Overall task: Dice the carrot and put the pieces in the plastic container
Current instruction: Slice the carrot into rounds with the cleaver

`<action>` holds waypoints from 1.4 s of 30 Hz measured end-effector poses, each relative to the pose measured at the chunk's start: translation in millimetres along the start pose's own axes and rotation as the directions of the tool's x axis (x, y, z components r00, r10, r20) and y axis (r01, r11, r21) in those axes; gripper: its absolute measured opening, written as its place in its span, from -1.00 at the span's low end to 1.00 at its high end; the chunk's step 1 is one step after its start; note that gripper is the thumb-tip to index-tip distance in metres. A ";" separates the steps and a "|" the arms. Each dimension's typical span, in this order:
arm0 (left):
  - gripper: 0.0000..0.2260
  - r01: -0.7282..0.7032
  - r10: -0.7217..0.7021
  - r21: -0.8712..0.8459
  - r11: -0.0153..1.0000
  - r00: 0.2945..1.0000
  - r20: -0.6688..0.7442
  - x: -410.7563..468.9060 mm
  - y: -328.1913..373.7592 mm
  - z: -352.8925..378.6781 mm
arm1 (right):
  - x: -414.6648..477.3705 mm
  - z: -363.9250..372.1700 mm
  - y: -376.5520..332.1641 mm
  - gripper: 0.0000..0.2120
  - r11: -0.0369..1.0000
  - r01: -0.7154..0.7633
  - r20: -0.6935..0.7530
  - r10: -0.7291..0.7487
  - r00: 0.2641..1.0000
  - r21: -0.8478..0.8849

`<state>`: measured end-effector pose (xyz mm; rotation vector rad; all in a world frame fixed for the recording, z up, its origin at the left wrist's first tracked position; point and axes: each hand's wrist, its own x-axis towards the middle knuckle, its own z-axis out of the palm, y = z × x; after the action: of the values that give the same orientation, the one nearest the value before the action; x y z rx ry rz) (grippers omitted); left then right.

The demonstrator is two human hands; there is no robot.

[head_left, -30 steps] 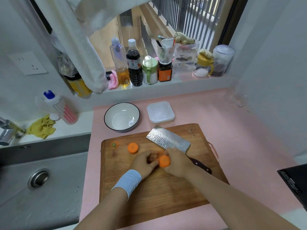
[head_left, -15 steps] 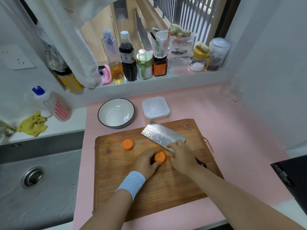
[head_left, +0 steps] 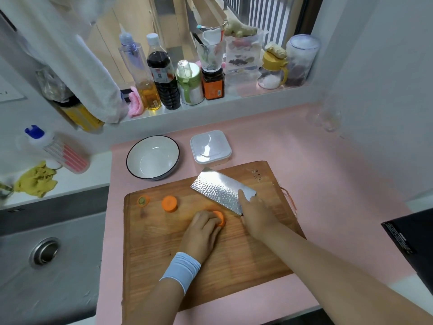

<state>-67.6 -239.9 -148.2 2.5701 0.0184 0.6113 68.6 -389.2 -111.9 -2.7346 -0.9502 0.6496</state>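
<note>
The left hand [head_left: 201, 233], fingers curled, holds down a stubby orange carrot chunk [head_left: 219, 218] near the middle of the rectangular wooden cutting board [head_left: 210, 273]. Just beside it, the right hand [head_left: 256, 215] seems wrapped round the handle of a hammered steel cleaver [head_left: 220, 192], though the handle itself is hidden. A cut orange carrot round [head_left: 169, 203] and a green-cored carrot end [head_left: 143, 200] lie further left. The lidded square clear plastic container [head_left: 210, 147] sits on the pink bench [head_left: 328, 184] beyond the board, beside a white dark-rimmed bowl [head_left: 153, 158].
</note>
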 end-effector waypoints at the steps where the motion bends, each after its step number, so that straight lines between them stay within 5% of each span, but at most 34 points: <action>1: -0.92 -0.009 0.009 0.002 1.000 1.000 -0.001 0.4 -0.5 0.1 | -0.6 0.8 0.1 -0.31 1.000 -0.002 0.006 0.002 1.000 -0.023; 6: -0.91 -0.018 0.018 0.019 1.000 1.000 0.016 0.1 -3.7 1.3 | -18.4 -3.4 -4.2 -0.40 0.999 0.028 -0.076 -0.024 0.997 0.046; 9: -0.91 -0.018 0.018 0.029 0.999 1.000 -0.011 0.0 -1.4 4.4 | -26.2 -17.1 -10.8 -0.59 0.956 0.034 -0.164 0.015 0.986 0.290; 12: -0.91 -0.018 0.019 0.020 1.000 0.999 -0.032 -2.0 0.5 7.1 | -33.7 -25.6 -14.9 -0.57 0.922 0.004 -0.113 0.043 0.993 0.386; 26: -0.87 0.015 -0.017 -0.023 1.000 0.997 -0.073 -0.4 -0.8 7.4 | -74.9 -27.0 -34.4 -0.55 0.971 0.134 -0.098 -0.116 0.988 0.200; 42: -0.83 0.046 -0.047 -0.044 0.998 0.999 -0.024 3.1 -0.1 4.1 | -84.1 -31.4 -39.4 -0.64 0.984 0.112 -0.063 -0.104 0.993 0.138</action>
<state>-63.1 -241.3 -150.2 2.5126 0.0716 0.6192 2.4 -411.5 -43.2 -2.5443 -0.9924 0.5948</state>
